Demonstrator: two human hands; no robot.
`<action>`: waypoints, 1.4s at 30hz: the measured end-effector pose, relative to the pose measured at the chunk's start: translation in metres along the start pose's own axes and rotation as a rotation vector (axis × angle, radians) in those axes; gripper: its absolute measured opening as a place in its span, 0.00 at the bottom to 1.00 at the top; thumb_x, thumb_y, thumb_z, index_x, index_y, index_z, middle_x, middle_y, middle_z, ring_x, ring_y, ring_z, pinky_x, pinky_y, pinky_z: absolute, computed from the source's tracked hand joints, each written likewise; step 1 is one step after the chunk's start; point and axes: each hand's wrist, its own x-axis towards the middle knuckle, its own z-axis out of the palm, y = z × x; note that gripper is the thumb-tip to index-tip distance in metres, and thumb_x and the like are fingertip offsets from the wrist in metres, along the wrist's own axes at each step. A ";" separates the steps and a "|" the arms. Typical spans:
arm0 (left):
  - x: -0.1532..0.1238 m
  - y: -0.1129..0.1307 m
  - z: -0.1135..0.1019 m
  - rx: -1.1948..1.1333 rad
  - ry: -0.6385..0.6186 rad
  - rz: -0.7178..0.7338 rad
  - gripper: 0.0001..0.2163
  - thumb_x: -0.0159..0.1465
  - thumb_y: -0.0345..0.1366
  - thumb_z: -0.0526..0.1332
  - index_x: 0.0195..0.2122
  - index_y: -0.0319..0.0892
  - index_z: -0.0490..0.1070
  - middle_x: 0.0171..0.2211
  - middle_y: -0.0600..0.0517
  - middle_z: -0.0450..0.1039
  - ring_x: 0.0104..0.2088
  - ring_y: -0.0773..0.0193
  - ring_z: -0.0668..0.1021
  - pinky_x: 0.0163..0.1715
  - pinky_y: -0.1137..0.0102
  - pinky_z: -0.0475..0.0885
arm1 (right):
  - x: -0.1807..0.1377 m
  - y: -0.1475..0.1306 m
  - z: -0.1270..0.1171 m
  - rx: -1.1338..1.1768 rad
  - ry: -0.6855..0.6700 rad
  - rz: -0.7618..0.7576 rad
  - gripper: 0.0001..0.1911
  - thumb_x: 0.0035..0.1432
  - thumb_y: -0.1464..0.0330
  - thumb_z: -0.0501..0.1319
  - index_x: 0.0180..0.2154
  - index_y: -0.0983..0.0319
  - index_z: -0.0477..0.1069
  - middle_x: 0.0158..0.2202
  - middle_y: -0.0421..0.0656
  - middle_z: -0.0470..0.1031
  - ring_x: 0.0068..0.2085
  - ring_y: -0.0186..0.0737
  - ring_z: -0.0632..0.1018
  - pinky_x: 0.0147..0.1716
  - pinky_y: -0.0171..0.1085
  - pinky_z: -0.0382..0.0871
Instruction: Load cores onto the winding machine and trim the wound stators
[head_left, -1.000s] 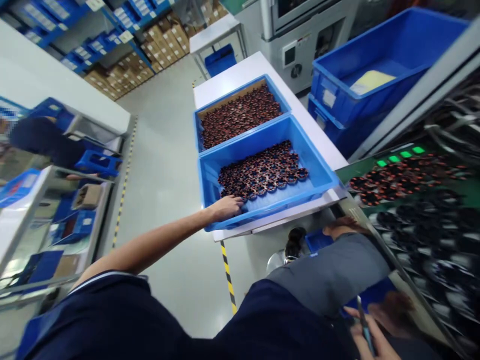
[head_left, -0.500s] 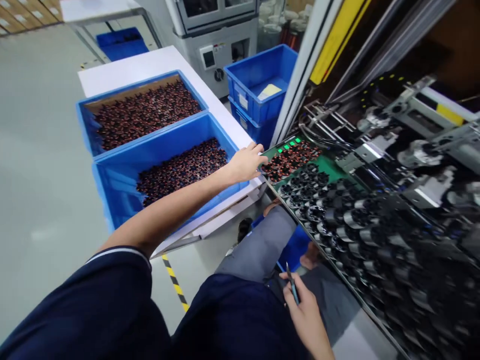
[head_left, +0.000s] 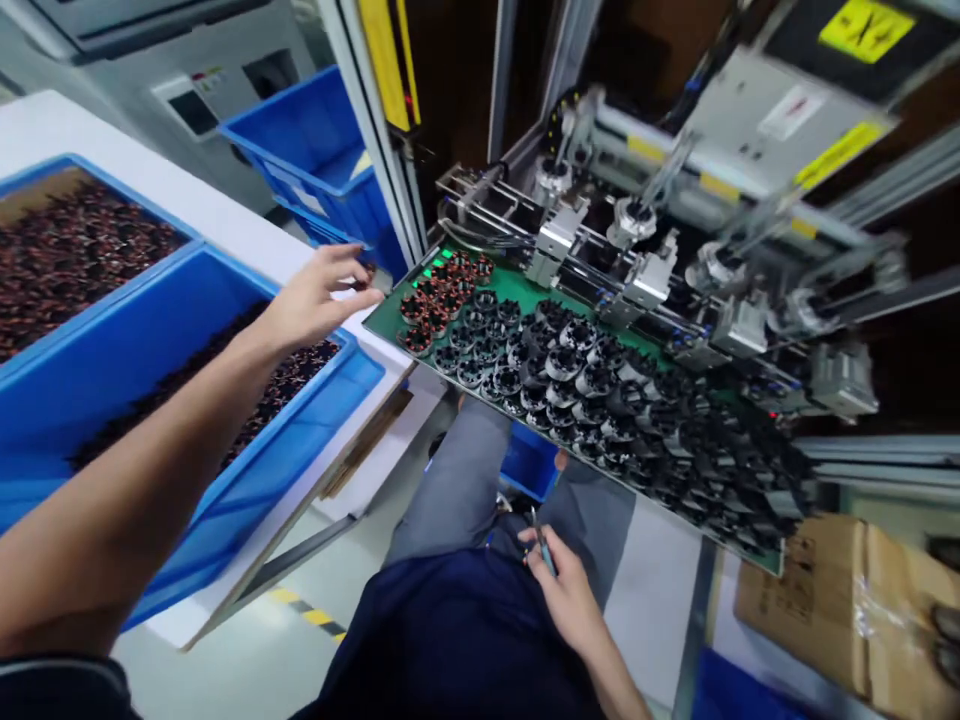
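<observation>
My left hand point(head_left: 311, 300) is beside the left end of the green tray point(head_left: 382, 318), thumb and fingers bent toward each other. Between their tips shows a blurred dark-red and grey piece, which looks like a wound motor stator point(head_left: 367, 276). On that end of the tray sit several copper-wound stators point(head_left: 435, 300). Rows of black stators with silvery rims point(head_left: 570, 365) are stacked along the rest of it. Low in front of my lap, my right hand point(head_left: 562, 580) is closed round small nippers point(head_left: 543, 548) with teal handles, their metal tip pointing up.
Blue bins point(head_left: 217, 285) of wound parts stand on a white table point(head_left: 259, 235) at left. Behind it is another blue bin point(head_left: 300, 130). Machine clamps point(head_left: 559, 235) on rails line the tray's far side. A cardboard box point(head_left: 832, 610) is at lower right.
My view has swung to the right. My left hand has come off the tray's left edge, and a small piece now shows at its fingertips. My right hand still holds the nippers by my lap.
</observation>
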 end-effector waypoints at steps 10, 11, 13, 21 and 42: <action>-0.079 0.295 0.062 -0.489 -0.110 -0.003 0.13 0.72 0.50 0.81 0.44 0.52 0.81 0.53 0.50 0.89 0.53 0.50 0.91 0.49 0.55 0.90 | 0.008 -0.102 0.000 0.508 0.327 -0.504 0.10 0.79 0.65 0.73 0.56 0.54 0.90 0.30 0.37 0.80 0.29 0.34 0.78 0.32 0.34 0.74; -0.087 0.306 0.070 -0.506 -0.113 -0.020 0.12 0.72 0.49 0.81 0.45 0.52 0.82 0.53 0.50 0.88 0.53 0.50 0.91 0.49 0.55 0.90 | 0.007 -0.109 -0.002 0.528 0.353 -0.515 0.10 0.77 0.64 0.75 0.57 0.53 0.90 0.30 0.37 0.79 0.29 0.35 0.78 0.32 0.35 0.74; -0.099 0.317 0.080 -0.520 -0.096 -0.067 0.12 0.72 0.49 0.81 0.47 0.54 0.83 0.53 0.50 0.88 0.54 0.49 0.91 0.49 0.56 0.90 | 0.004 -0.117 -0.006 0.529 0.365 -0.498 0.11 0.75 0.62 0.78 0.56 0.53 0.90 0.31 0.38 0.79 0.30 0.36 0.78 0.32 0.37 0.74; -0.103 0.327 0.072 -0.331 -0.226 -0.028 0.11 0.75 0.50 0.78 0.52 0.53 0.84 0.55 0.48 0.86 0.51 0.55 0.90 0.47 0.63 0.91 | 0.000 -0.119 -0.009 0.505 0.343 -0.488 0.11 0.73 0.56 0.80 0.50 0.53 0.90 0.33 0.40 0.78 0.34 0.39 0.78 0.34 0.38 0.78; -0.140 0.328 0.106 -0.635 -0.162 -0.424 0.23 0.82 0.65 0.60 0.43 0.51 0.76 0.60 0.46 0.86 0.66 0.44 0.87 0.62 0.43 0.89 | 0.003 -0.103 -0.054 0.822 -0.199 -0.219 0.18 0.74 0.57 0.79 0.40 0.58 0.74 0.29 0.34 0.63 0.28 0.32 0.64 0.30 0.34 0.64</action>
